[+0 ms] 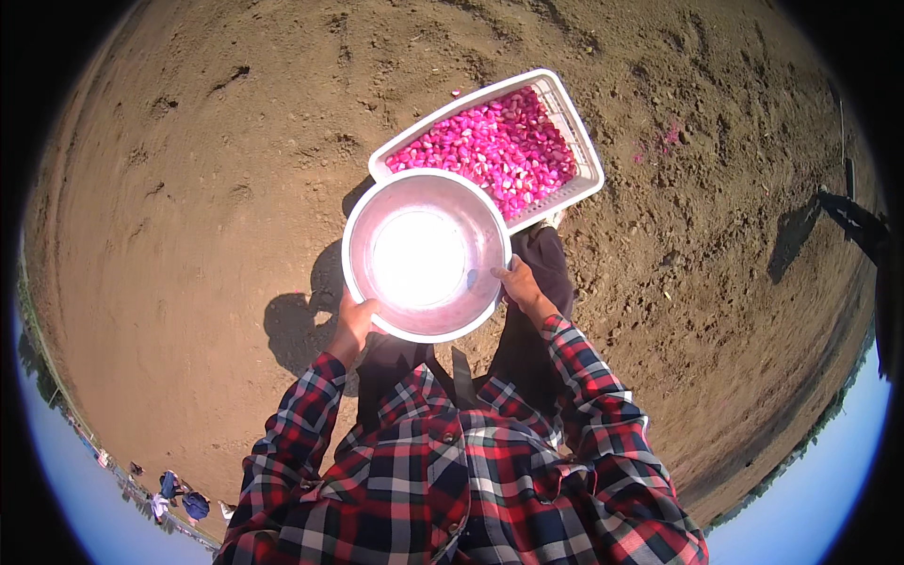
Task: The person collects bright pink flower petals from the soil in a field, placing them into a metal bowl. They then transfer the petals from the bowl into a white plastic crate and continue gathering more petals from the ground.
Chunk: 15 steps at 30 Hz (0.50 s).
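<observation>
A round metal basin (377, 202) is held in front of me, with bright sunlight glaring off its bottom. My left hand (356, 320) grips its lower left rim, thumb over the edge. On the right side my right hand (521, 285) clasps the rim the same way. Apart from the glare and a small dark spot, I see nothing inside the basin. Just beyond it stands a white plastic crate (586, 155) holding many bright pink, clove-like pieces (499, 141). The basin covers the crate's near left corner in this view. The fingers under the basin are hidden.
Bare brown soil (207, 188) surrounds me, rougher and cloddy on the right. Pink stains (670, 137) mark the ground right of the crate. A dark-clothed person (862, 226) shows at the far right edge. Distant people (184, 497) appear at the lower left.
</observation>
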Each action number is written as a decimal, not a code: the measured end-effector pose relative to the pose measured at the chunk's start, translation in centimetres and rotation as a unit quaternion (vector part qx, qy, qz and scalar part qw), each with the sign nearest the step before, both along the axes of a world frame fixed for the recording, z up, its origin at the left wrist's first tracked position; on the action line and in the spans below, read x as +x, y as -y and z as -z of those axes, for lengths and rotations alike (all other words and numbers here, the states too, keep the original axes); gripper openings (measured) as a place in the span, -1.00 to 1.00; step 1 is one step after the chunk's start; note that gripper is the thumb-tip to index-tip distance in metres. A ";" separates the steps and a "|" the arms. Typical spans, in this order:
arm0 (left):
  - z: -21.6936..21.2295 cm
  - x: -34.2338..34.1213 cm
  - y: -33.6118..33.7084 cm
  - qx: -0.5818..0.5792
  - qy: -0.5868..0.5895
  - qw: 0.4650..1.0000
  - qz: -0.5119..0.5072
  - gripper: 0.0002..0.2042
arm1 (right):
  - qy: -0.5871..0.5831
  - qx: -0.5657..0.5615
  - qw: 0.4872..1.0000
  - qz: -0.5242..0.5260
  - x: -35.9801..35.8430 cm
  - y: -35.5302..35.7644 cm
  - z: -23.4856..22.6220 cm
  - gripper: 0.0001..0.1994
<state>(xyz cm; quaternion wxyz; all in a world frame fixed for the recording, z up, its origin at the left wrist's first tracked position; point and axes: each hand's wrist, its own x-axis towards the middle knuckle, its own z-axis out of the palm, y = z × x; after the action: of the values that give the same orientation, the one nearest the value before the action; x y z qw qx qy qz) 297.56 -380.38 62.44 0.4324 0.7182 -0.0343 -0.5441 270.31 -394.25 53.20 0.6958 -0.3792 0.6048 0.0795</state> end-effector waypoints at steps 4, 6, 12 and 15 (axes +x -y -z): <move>0.0 -0.3 3.8 0.115 0.240 0.959 0.102 -0.34 | 0.018 -0.004 0.996 -0.083 3.8 1.2 8.3 -0.79; 1.9 0.2 6.0 0.082 0.264 0.957 0.084 -0.30 | 0.055 0.110 0.988 -0.090 5.2 2.1 11.6 -0.78; 12.3 -1.7 10.7 0.167 0.350 0.906 0.169 -0.26 | -0.048 -0.121 0.898 -0.419 5.1 7.9 17.9 -0.64; 16.6 -3.0 11.6 0.193 0.381 0.879 0.213 -0.24 | -0.064 -0.415 0.827 -0.374 2.9 16.2 21.1 -0.67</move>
<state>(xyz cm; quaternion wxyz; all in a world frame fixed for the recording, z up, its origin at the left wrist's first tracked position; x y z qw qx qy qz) 294.54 -391.96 45.89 0.1119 0.9146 -0.2428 -0.3033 273.17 -410.45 32.10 0.3498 -0.8235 0.4356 0.0991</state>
